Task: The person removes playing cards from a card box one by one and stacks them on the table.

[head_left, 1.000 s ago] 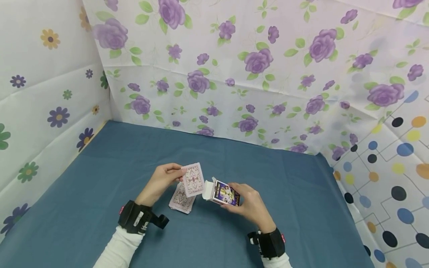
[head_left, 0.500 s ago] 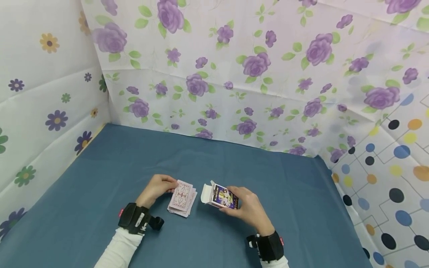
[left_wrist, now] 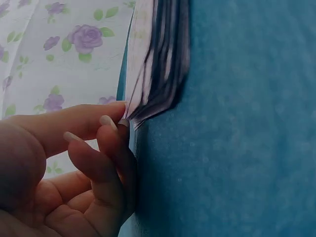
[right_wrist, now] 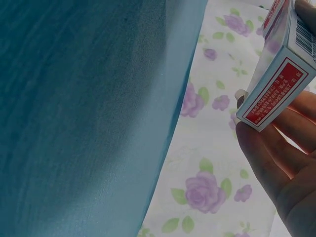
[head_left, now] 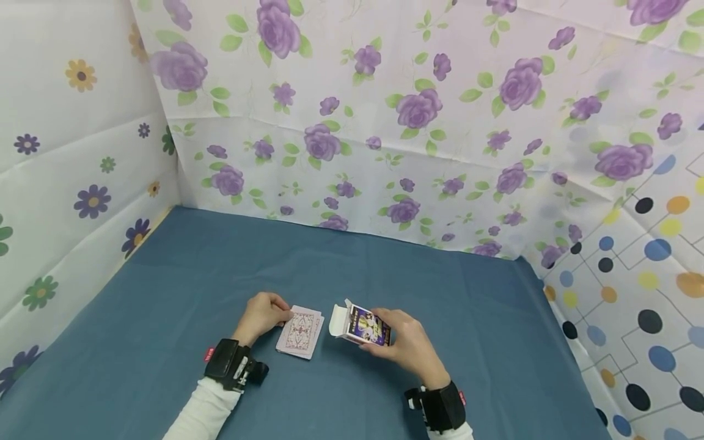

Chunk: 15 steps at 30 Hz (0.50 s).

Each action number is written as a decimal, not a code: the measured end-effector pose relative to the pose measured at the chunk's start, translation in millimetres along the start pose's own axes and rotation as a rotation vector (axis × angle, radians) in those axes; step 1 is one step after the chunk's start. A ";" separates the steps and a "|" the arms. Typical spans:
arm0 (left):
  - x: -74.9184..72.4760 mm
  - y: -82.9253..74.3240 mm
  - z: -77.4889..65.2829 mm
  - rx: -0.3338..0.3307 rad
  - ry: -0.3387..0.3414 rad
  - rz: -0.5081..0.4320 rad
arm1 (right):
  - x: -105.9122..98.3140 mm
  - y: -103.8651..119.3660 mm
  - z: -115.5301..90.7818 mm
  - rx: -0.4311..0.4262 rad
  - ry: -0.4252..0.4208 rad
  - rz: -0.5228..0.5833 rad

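A stack of playing cards (head_left: 299,333) lies on the blue cloth, its patterned backs facing up and its edges slightly uneven. My left hand (head_left: 264,316) is at the stack's far left corner. In the left wrist view, the left thumb and a curled finger pinch that corner of the cards (left_wrist: 160,59), with the remaining fingers bent below. To the right of the stack, my right hand (head_left: 408,343) grips a card box (head_left: 370,326) by its sides. The box is tilted, its white flap open toward the cards. A red label (right_wrist: 276,93) shows on the box's end in the right wrist view.
The blue cloth (head_left: 473,318) covers the table around both hands. A floral sheet (head_left: 352,110) hangs along the back, with another flowered sheet (head_left: 60,201) on the left and a dotted one (head_left: 632,305) on the right.
My left hand has brought a raised card or small packet down onto the stack and moved to its corner. The stack looks neater. My right hand and the box have barely moved.
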State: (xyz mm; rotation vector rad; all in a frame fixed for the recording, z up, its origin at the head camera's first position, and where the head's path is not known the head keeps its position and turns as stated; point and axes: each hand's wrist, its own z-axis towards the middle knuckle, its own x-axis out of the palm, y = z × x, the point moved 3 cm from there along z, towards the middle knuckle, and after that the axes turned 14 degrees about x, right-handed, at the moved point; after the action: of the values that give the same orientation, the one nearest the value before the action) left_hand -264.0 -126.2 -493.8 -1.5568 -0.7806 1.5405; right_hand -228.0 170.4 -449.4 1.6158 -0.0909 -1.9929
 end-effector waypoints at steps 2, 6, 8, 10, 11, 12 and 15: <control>0.0 -1.5 -0.3 0.024 -0.002 0.034 | 0.3 -0.1 -0.6 0.003 0.002 0.003; -1.3 -15.6 -0.3 0.137 -0.040 0.078 | 0.7 0.4 -0.9 0.003 0.001 0.002; -0.6 -29.9 -1.6 0.232 -0.034 0.024 | 0.5 1.1 -1.0 -0.003 0.000 0.004; 3.0 -46.8 -4.1 0.336 0.020 -0.090 | 0.1 2.3 -0.9 -0.013 -0.003 0.008; 6.1 -55.5 -6.1 0.376 0.071 -0.160 | 0.0 2.7 -0.9 -0.021 -0.005 0.013; 9.6 -63.5 -8.3 0.405 0.127 -0.219 | -0.1 3.3 -0.8 -0.029 -0.007 0.016; 22.0 -79.8 -14.9 0.441 0.251 -0.284 | -0.4 5.3 -0.2 -0.051 -0.013 0.025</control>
State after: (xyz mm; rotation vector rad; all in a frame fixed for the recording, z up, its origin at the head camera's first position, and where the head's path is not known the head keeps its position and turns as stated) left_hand -239.4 -69.5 -436.9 -1.2206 -0.4566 1.1828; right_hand -225.8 166.2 -447.0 1.5627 -0.0648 -1.9716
